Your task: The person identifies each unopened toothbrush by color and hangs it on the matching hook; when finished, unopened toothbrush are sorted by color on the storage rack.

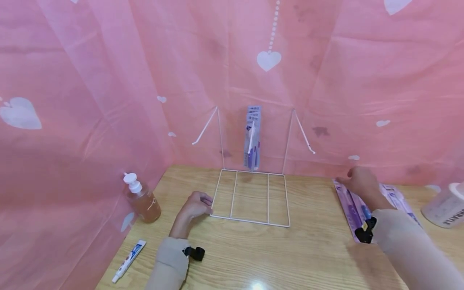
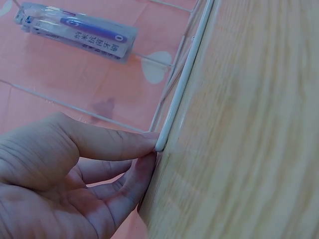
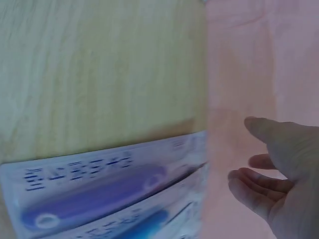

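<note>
A white wire rack [image 1: 250, 220] with upright side wires and hooked arms stands on the wooden table. My left hand [image 1: 195, 205] pinches its front left corner between thumb and fingers, seen close in the left wrist view. From the rack's middle hook hang packaged toothbrushes [image 1: 252, 137], several deep. My right hand [image 1: 360, 183] is over the far end of more toothbrush packs [image 1: 349, 205] lying on the table at the right. In the right wrist view, the right hand's thumb and fingers are spread apart with nothing between them; a purple toothbrush [image 3: 94, 196] shows through one pack.
At the left stand a pump bottle [image 1: 143, 201] of amber liquid and, nearer, a lying toothpaste tube [image 1: 129, 261]. A white container [image 1: 444, 207] is at the far right. Pink cloth [image 1: 326, 80] with hearts hangs behind the table.
</note>
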The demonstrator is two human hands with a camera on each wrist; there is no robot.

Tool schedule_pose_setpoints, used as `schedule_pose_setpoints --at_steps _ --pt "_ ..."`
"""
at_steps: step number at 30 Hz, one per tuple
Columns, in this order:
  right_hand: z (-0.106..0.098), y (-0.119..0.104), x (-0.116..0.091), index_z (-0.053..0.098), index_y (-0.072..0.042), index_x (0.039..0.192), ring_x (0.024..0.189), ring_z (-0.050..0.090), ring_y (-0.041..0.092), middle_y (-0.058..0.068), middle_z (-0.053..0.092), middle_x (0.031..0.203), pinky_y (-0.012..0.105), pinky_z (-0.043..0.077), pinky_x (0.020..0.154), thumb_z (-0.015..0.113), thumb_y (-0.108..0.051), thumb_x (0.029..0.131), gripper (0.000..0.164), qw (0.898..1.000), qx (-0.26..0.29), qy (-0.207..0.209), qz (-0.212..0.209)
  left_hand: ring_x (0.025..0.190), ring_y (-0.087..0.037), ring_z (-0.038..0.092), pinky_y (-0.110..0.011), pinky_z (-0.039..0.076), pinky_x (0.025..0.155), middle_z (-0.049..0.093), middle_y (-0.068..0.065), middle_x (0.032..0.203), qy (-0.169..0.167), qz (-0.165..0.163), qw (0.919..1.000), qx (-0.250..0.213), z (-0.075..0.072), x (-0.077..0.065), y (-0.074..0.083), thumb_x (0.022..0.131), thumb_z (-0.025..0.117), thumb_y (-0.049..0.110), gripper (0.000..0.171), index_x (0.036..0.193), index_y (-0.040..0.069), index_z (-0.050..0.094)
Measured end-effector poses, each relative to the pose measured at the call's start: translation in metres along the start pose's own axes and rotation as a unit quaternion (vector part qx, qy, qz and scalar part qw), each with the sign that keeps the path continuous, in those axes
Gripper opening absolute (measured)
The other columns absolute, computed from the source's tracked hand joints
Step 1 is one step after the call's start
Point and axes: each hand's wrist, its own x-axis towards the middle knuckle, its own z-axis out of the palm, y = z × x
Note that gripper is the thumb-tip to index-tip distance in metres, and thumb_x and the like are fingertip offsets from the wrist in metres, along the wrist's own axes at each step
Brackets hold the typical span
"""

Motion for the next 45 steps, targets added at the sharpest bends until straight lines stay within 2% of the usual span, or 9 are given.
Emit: schedule_pose_setpoints --at_steps 3,4,12,17,21,24,29,38,45 --pt "0.010 0.009 -0.003 0.040 -0.013 0.055 0.046 0.036 0.014 -0.004 0.034 0.051 0.029 0.028 0.044 0.070 -0.028 0.088 0.047 1.000 0.009 -0.018 0.016 0.082 -0.022 0.059 -0.031 0.052 0.075 0.063 -0.011 0.089 -0.004 0.000 1.0000 -0.006 0.001 0.000 0.000 0.068 0.078 -0.011 0.034 0.101 -0.007 0.068" --pt "0.014 0.011 -0.004 0.038 -0.014 0.055 0.045 0.034 0.013 -0.005 0.033 0.051 0.029 0.028 0.044 0.070 -0.026 0.087 0.047 1.000 0.010 -0.022 0.020 0.082 -0.022 0.059 -0.031 0.052 0.075 0.063 -0.011 0.089 -0.006 -0.001 1.0000 -0.007 0.001 0.000 0.000 0.069 0.078 -0.011 0.034 0.101 -0.007 0.068" --pt "0.024 0.020 -0.008 0.048 -0.010 0.058 0.050 0.044 0.019 0.000 0.044 0.053 0.032 0.034 0.048 0.071 -0.020 0.081 0.034 0.997 0.018 -0.044 0.059 0.082 -0.022 0.060 -0.032 0.052 0.076 0.063 -0.011 0.088 -0.010 0.010 0.9999 -0.005 0.003 0.002 -0.001 0.068 0.078 -0.011 0.034 0.100 -0.006 0.068" --pt "0.028 0.024 -0.010 0.046 -0.010 0.057 0.048 0.044 0.018 -0.001 0.042 0.052 0.032 0.033 0.047 0.067 -0.018 0.082 0.034 0.998 0.016 -0.030 0.052 0.082 -0.022 0.059 -0.033 0.053 0.077 0.063 -0.011 0.088 -0.014 0.015 0.9997 -0.011 0.004 0.004 0.000 0.068 0.078 -0.011 0.034 0.100 -0.006 0.068" --pt "0.032 0.028 -0.010 0.054 -0.003 0.067 0.049 0.046 0.019 0.002 0.044 0.055 0.033 0.035 0.046 0.066 -0.015 0.081 0.022 0.998 0.040 -0.024 0.052 0.081 -0.022 0.059 -0.032 0.052 0.076 0.063 -0.011 0.088 -0.013 0.014 0.9997 -0.013 0.005 0.004 0.001 0.068 0.079 -0.011 0.034 0.100 -0.005 0.068" --pt "0.032 0.029 -0.009 0.053 -0.003 0.066 0.049 0.045 0.019 0.002 0.045 0.055 0.032 0.035 0.045 0.067 -0.015 0.081 0.024 0.997 0.041 -0.030 0.050 0.082 -0.022 0.059 -0.032 0.052 0.076 0.063 -0.011 0.088 -0.012 0.010 0.9998 -0.013 0.005 0.004 0.003 0.068 0.079 -0.011 0.034 0.100 -0.005 0.068" --pt "0.022 0.020 -0.004 0.039 -0.014 0.055 0.046 0.037 0.014 -0.004 0.035 0.052 0.029 0.030 0.044 0.070 -0.018 0.078 0.039 0.999 0.022 -0.032 0.028 0.082 -0.023 0.059 -0.033 0.052 0.077 0.062 -0.011 0.089 -0.013 0.006 0.9998 -0.012 0.005 0.002 0.002 0.068 0.079 -0.011 0.035 0.101 -0.006 0.068" --pt "0.006 -0.003 0.002 0.053 -0.008 0.055 0.048 0.043 0.017 -0.001 0.045 0.051 0.031 0.033 0.045 0.072 -0.019 0.077 0.031 0.999 0.027 -0.028 -0.003 0.082 -0.023 0.059 -0.031 0.052 0.075 0.062 -0.011 0.089 -0.010 0.003 0.9999 -0.013 0.002 0.002 -0.001 0.068 0.078 -0.012 0.035 0.100 -0.006 0.068" --pt "-0.004 -0.037 0.002 0.050 -0.010 0.053 0.045 0.039 0.015 -0.003 0.041 0.049 0.030 0.029 0.043 0.071 -0.016 0.078 0.033 0.998 0.024 0.001 -0.053 0.082 -0.022 0.059 -0.031 0.051 0.075 0.062 -0.011 0.088 -0.004 0.000 0.9998 -0.018 -0.001 0.000 -0.001 0.068 0.077 -0.012 0.034 0.099 -0.007 0.067"
